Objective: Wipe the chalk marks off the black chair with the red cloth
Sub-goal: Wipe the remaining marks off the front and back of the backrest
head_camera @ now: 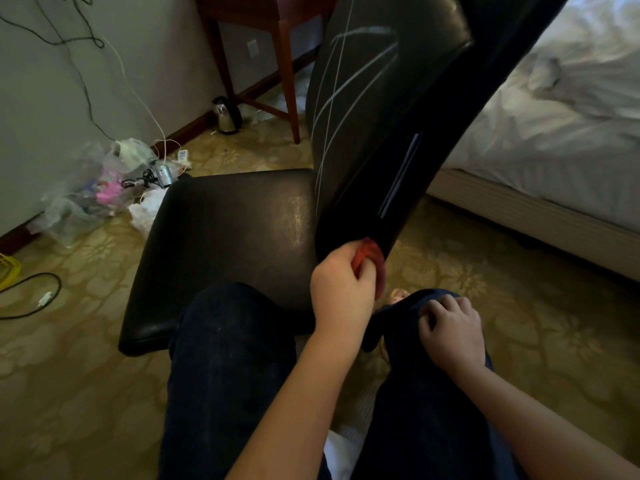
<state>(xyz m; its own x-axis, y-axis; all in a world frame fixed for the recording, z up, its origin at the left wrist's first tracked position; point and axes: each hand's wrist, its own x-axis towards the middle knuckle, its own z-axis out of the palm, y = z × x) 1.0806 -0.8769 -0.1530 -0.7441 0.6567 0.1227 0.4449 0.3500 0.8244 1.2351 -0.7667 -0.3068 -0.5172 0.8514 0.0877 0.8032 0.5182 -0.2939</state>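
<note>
Beyond the fingers of your left hand the chair back rises and blocks the way. Left of the fingers the seat is bare, loads of room to slide. Right of them there's open carpet, then the bed well off. Your right knee crowds in just under them.

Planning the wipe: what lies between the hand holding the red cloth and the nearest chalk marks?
Head view: only bare black chair back lies between the left hand, which grips the red cloth, and the chalk marks above.
</note>
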